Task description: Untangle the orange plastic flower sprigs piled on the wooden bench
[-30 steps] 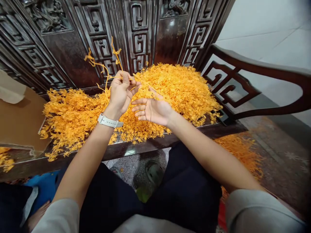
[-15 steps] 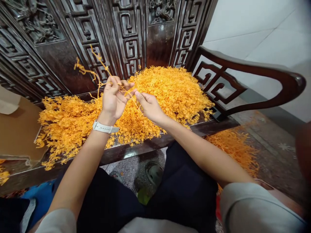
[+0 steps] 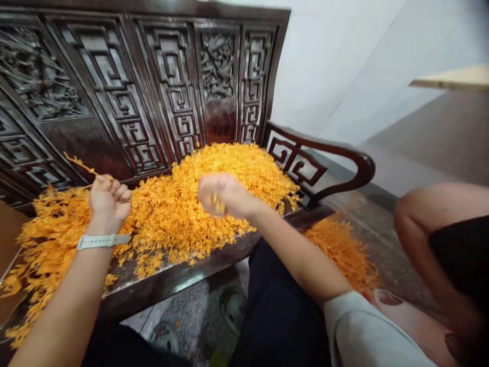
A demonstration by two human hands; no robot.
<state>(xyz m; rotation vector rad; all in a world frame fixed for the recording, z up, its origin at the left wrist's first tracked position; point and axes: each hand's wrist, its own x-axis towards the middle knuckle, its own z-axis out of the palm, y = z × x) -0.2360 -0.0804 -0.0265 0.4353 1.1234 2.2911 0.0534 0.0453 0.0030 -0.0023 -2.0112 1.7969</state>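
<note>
one thin, knotty, orange plastic-looking stem (image 3: 81, 163) slants upward to the left; a heap of frilly orange pieces (image 3: 178, 216) lies loosely spread.

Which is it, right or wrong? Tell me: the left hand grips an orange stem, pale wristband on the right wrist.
Wrong side: the head view shows the pale wristband on the left wrist. The left hand does grip an orange stem.

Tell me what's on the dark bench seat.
Orange branching pieces are heaped along the bench seat, with part of a cardboard box at the picture's left edge. The pieces cover much of the seat, so anything beneath them cannot be seen.
</note>
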